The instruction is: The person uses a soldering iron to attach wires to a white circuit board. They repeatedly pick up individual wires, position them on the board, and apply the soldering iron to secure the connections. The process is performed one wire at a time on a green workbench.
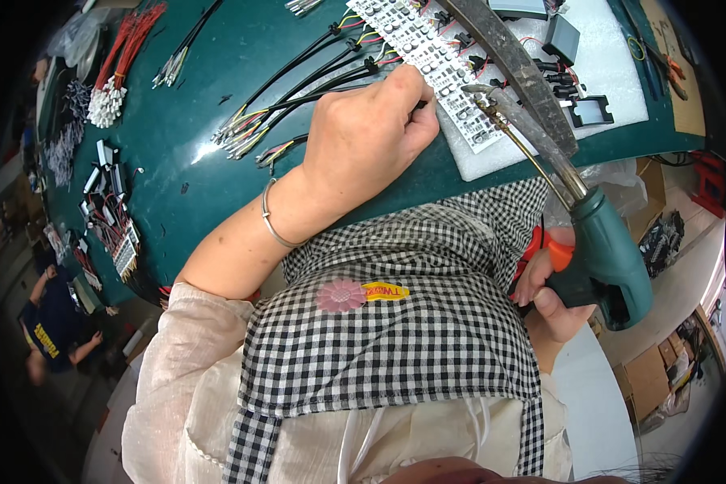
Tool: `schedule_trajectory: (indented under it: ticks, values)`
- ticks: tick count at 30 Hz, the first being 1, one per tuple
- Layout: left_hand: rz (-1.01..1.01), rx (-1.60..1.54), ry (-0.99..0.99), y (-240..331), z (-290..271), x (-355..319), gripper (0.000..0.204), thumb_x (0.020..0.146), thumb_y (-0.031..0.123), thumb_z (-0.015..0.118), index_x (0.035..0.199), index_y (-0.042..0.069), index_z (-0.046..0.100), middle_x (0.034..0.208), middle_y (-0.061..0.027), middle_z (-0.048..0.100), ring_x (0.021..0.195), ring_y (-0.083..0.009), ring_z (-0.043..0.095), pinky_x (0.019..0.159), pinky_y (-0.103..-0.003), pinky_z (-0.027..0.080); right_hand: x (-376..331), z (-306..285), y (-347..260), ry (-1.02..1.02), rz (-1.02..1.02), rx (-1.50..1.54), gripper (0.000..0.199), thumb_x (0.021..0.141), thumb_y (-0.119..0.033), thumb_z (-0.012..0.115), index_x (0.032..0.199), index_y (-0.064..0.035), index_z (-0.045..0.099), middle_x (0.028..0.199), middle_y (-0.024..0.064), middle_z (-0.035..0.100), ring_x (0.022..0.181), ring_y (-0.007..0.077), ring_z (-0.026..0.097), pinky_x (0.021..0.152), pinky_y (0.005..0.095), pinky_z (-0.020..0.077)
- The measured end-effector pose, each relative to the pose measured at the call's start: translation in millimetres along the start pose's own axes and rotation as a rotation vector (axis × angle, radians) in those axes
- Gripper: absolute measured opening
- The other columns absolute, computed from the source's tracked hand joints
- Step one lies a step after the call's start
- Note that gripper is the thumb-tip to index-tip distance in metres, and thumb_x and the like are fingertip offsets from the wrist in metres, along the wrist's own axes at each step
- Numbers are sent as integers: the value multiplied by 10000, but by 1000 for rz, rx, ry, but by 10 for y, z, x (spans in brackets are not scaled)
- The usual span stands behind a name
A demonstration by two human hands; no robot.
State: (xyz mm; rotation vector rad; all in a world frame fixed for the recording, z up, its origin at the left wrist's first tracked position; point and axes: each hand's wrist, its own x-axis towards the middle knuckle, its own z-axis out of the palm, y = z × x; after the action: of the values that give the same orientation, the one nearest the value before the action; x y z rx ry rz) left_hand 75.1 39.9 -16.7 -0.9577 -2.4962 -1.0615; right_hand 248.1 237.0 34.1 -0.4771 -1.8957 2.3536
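My left hand (pixel 371 133) is closed in a pinch at the left edge of a white circuit board panel (pixel 448 68). A black cable (pixel 297 102) with bare coloured wire ends runs into the fingers, which partly hide it. My right hand (pixel 550 294) grips a green soldering gun (pixel 617 250) with an orange trigger. Its tip, beside a thin brass tube, lies over the panel's right side near the lower end. More black cables (pixel 294 74) fan out leftward from the panel. A dark metal bar (pixel 512 68) crosses over the panel's right side.
White foam (pixel 500 161) lies beneath the panel, bearing small black housings (pixel 593 111). Red wires with white connectors (pixel 113 97) and wired modules (pixel 113 202) sit on the green table (pixel 194 121) at left. Pliers (pixel 673 73) lie far right. A person (pixel 52 319) is at far left.
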Motion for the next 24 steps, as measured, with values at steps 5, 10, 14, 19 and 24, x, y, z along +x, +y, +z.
schedule_trajectory:
  ticks: [5,10,14,19,24]
  values:
    - [-65,-8,-111,68,-127,32,171,730,47,727,816,46,578,600,-40,604,465,-136,574,439,-239,443,12,19,-51,46,-19,63,637,682,-121,761,1196,118,471,581,60,516,478,135,499,464,215,402]
    - [-122,91,-271,23,-577,-102,151,723,40,724,824,36,612,724,-85,647,593,-231,629,524,-286,490,-11,-88,-48,29,-59,107,620,689,-106,753,1188,120,462,620,68,519,485,140,505,456,234,427]
    - [-87,252,-220,-93,-618,-355,145,685,41,733,790,61,635,745,-50,611,652,-223,597,539,-310,469,33,-184,-3,-101,-121,39,674,777,-133,685,1287,111,318,618,79,473,460,155,482,412,266,446]
    - [11,291,-191,-222,-829,-441,132,675,72,743,791,92,683,740,-25,587,668,-220,553,558,-346,442,7,-228,30,-132,-158,106,676,788,-105,657,1305,108,275,674,95,486,488,164,491,426,277,449]
    - [-290,206,-101,-477,-1292,10,82,737,72,701,814,44,692,805,-98,681,723,-229,645,662,-312,499,137,-224,-4,-134,-155,189,652,758,-81,677,1268,100,312,669,100,506,475,165,498,437,279,468]
